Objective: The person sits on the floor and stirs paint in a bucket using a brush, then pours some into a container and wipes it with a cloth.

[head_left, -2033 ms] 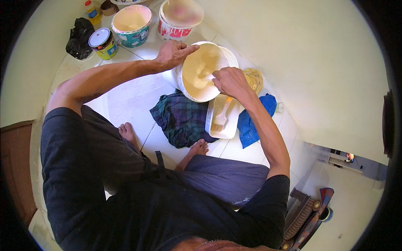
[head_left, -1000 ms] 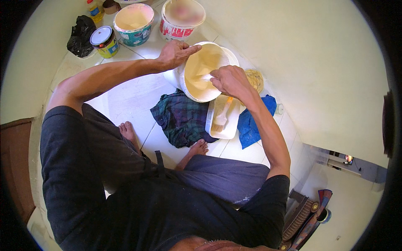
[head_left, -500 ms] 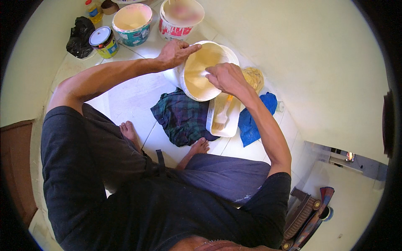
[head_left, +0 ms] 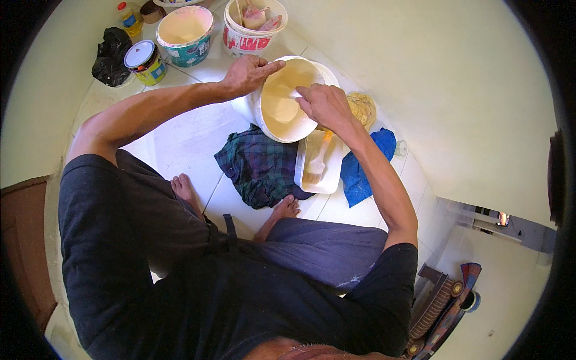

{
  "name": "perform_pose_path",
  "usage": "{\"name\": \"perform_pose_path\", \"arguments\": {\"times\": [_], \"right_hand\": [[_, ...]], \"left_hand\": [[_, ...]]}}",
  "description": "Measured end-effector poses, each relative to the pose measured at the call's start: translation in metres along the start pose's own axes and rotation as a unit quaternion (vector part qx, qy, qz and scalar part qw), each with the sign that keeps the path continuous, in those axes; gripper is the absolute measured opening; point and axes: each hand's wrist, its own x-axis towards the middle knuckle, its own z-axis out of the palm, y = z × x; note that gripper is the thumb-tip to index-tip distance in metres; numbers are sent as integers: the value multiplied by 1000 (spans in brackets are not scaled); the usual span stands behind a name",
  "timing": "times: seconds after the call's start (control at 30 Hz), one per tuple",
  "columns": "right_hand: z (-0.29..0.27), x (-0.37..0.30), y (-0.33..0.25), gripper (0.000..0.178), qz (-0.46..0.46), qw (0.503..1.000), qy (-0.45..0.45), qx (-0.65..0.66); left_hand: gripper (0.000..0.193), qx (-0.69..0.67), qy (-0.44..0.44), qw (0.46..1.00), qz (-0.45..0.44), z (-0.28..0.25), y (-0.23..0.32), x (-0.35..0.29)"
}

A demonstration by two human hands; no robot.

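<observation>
A white bucket (head_left: 281, 111), coated inside with cream paint, is tilted with its mouth toward me. More white plastic shows behind its rim; I cannot tell whether that is a second container. My left hand (head_left: 249, 75) grips the bucket's upper left rim, index finger laid along the edge. Over the bucket's right side, my right hand (head_left: 327, 107) has its index finger pointing into the mouth and the other fingers curled. What those fingers hold, if anything, is hidden. Below that hand, a flat paintbrush (head_left: 318, 162) with an orange-ended handle lies in a white paint tray (head_left: 328, 185).
A plaid cloth (head_left: 258, 165), a blue cloth (head_left: 360, 180) and a yellowish cloth (head_left: 361, 109) lie around the tray. Farther back stand a green bucket (head_left: 189, 53), a red-and-white bucket (head_left: 249, 43), a paint can (head_left: 147, 69) and a black plastic bag (head_left: 111, 57). A wall rises at right.
My right index finger has shifted slightly inside the bucket, while my left hand keeps its grip on the rim. The whole view has shifted a little.
</observation>
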Motion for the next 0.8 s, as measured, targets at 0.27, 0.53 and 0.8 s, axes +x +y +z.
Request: {"name": "perform_pose_path", "arguments": {"times": [0.27, 0.53, 0.8], "right_hand": [[-6, 2, 9, 21, -28, 976, -193, -99], [-1, -1, 16, 19, 9, 996, -45, -80], [-5, 2, 8, 21, -26, 995, -89, -36]], "left_hand": [[59, -3, -5, 1000, 0, -2, 5, -3], [57, 0, -11, 1000, -2, 0, 2, 1], [57, -11, -8, 1000, -3, -3, 0, -1]]}}
